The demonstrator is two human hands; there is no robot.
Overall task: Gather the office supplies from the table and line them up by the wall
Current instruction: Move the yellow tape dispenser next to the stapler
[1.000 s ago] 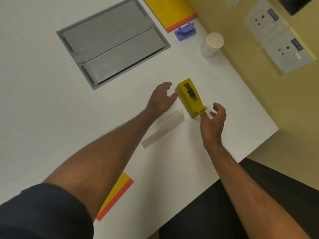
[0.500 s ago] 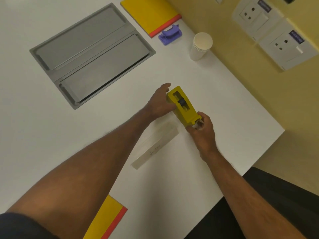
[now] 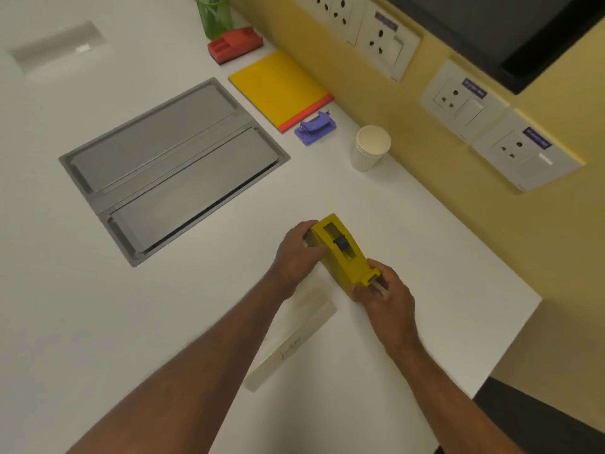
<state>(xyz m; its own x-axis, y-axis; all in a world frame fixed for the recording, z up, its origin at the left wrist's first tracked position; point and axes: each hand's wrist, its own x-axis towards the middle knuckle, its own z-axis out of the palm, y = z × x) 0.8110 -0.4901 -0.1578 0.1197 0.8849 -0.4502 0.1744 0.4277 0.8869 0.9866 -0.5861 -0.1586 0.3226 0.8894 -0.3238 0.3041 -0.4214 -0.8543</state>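
The left hand (image 3: 299, 253) is covering the near side wall of the yellow tape dispenser (image 3: 340, 253), and the right hand (image 3: 384, 296) is hiding its cutter end, so the blade is not showing. Whether the dispenser is resting on the table (image 3: 98, 306) or lifting off it cannot be told. The left forearm is lying over part of the white paper strip (image 3: 294, 342) beneath it; the writing there is too small to read. Far beyond both hands, the frame's top edge is cutting off the green cup (image 3: 214, 16).
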